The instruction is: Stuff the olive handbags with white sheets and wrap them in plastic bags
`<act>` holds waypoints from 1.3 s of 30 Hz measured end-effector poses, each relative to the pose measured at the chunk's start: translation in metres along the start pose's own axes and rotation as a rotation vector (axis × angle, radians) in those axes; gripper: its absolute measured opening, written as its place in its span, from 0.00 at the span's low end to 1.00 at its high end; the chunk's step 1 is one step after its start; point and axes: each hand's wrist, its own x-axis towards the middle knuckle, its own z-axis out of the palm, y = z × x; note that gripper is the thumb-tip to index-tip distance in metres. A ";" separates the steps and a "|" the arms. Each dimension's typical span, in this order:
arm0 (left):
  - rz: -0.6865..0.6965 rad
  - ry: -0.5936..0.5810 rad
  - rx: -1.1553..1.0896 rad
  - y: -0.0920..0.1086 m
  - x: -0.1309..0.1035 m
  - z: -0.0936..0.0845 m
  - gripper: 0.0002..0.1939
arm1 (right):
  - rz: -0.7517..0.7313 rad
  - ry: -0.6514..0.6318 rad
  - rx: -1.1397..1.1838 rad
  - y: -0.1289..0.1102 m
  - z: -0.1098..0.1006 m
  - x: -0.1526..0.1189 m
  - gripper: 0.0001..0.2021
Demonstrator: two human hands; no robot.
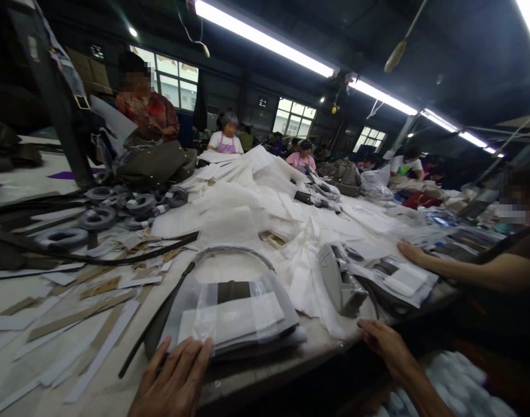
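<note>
Wrapped bag looks light, soft, slippery; its handle suits gripping. Left fingers rest unclenched; right fingers' grip unclear.

Glaring tube lights amid dimness

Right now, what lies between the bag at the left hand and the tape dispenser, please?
In the head view, crumpled white sheets lie between the bag and the dispenser.

Two bare hands, slender fingers, bare right forearm
</note>
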 end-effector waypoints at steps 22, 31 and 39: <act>-0.167 0.276 -0.009 0.021 0.009 0.004 0.17 | -0.722 -1.563 -1.191 -0.223 0.321 -0.096 0.12; -0.162 0.386 0.017 0.014 0.018 0.012 0.14 | -1.189 -1.183 -1.209 -0.217 0.336 -0.073 0.18; -0.169 0.324 -0.055 0.015 0.014 0.006 0.17 | -0.864 -1.150 -0.698 -0.192 0.280 -0.070 0.03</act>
